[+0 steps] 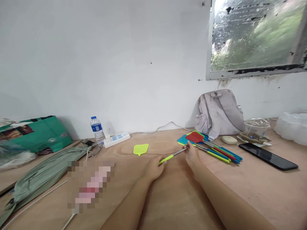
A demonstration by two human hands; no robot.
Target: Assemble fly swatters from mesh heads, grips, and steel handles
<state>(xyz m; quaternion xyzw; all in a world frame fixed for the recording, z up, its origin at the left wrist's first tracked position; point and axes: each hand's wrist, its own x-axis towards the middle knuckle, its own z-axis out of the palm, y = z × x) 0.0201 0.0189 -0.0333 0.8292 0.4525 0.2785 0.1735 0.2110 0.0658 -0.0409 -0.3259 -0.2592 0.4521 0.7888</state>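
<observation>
My left hand (154, 168) is closed around the yellow-green grip of a fly swatter handle (168, 157), a metal rod with no head on it. At the rod's far end my right hand (192, 155) pinches the metal tip between its fingers. A loose yellow-green swatter head (140, 149), perforated and flat, lies on the table ahead of my left hand. Just beyond my right hand is a pile of fly swatters (217, 150) with blue, red and green heads and coloured grips, partly overlapping one another.
A grey backpack (219, 113) leans on the wall beside a pale case (229, 140), a plastic cup (256, 127) and a black phone (267, 156). Leftward are a power strip (117, 139), a water bottle (96, 129), a green bag (48, 134), grey-green fabric (50, 171) and cables.
</observation>
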